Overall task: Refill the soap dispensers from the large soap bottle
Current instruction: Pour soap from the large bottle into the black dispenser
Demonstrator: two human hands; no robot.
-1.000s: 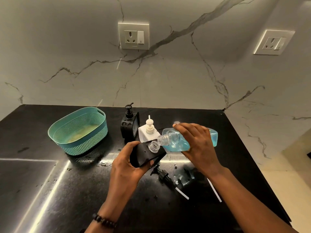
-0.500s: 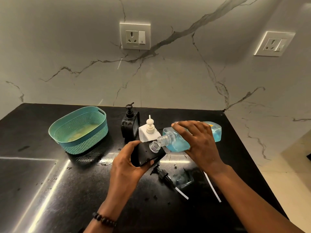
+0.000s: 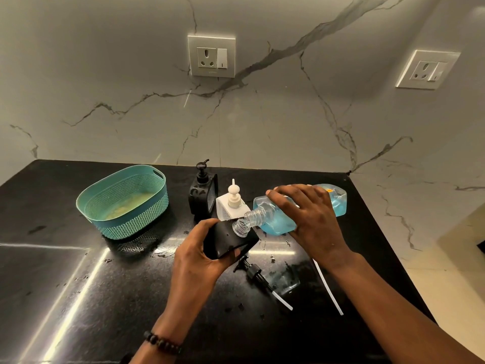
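Note:
My left hand (image 3: pixel 195 261) grips a black soap dispenser (image 3: pixel 228 241) with its pump off, tilted above the black counter. My right hand (image 3: pixel 312 222) holds the large clear soap bottle (image 3: pixel 278 220) of blue soap on its side, its ribbed neck touching the dispenser's top opening. The removed black pump (image 3: pixel 256 275) with a white tube lies on the counter just below the dispenser. A second black dispenser (image 3: pixel 203 193) and a white dispenser (image 3: pixel 232 203) stand upright behind, pumps on.
A teal perforated basket (image 3: pixel 126 203) sits at the left of the black counter (image 3: pixel 78 298). A loose white tube (image 3: pixel 328 287) lies by my right wrist. Wet spots dot the counter. The counter's right edge drops to a tiled floor (image 3: pixel 446 285). Marble wall with two sockets behind.
The large bottle's rear end has risen slightly, steepening the tilt toward the dispenser. Both hands stay in nearly the same place.

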